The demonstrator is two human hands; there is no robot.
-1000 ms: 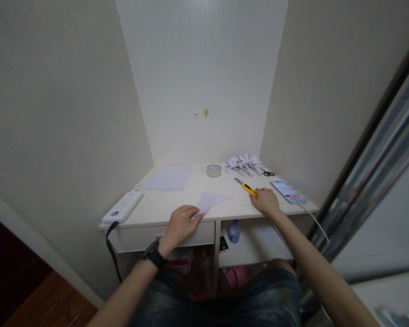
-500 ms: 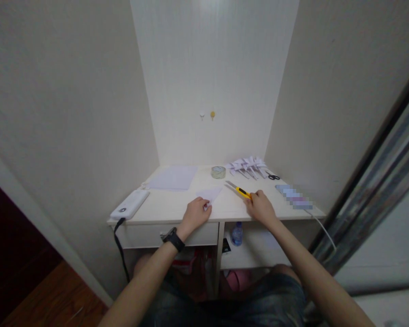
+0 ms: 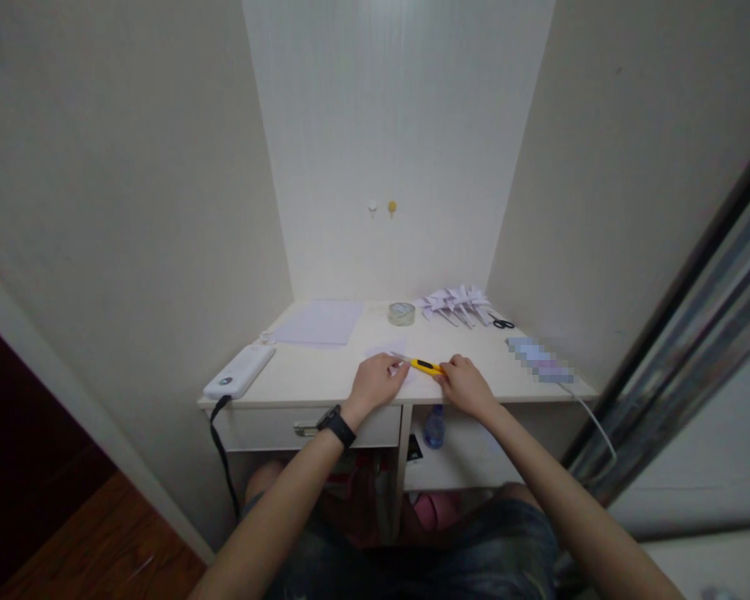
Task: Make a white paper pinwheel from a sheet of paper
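My right hand (image 3: 467,385) is closed around the back end of a yellow utility knife (image 3: 426,367) with a black inset. Its blade points left and reaches the fingers of my left hand (image 3: 378,383). That hand is closed, with thumb and fingers pinching a folded piece of white paper (image 3: 388,346) near the desk's front edge. Part of the paper lies hidden under the fingers, and the blade's exact contact with it cannot be made out.
On the white desk (image 3: 312,371) are a stack of paper sheets (image 3: 318,323), a tape roll (image 3: 401,314), several paper pinwheels (image 3: 453,302), black-handled scissors (image 3: 503,323), a blurred phone (image 3: 539,360) with a cable and a white power bank (image 3: 241,371). Walls enclose three sides.
My right hand has brought the knife left and slightly down, so its blade now meets my left hand. The left hand has shifted right over the paper.
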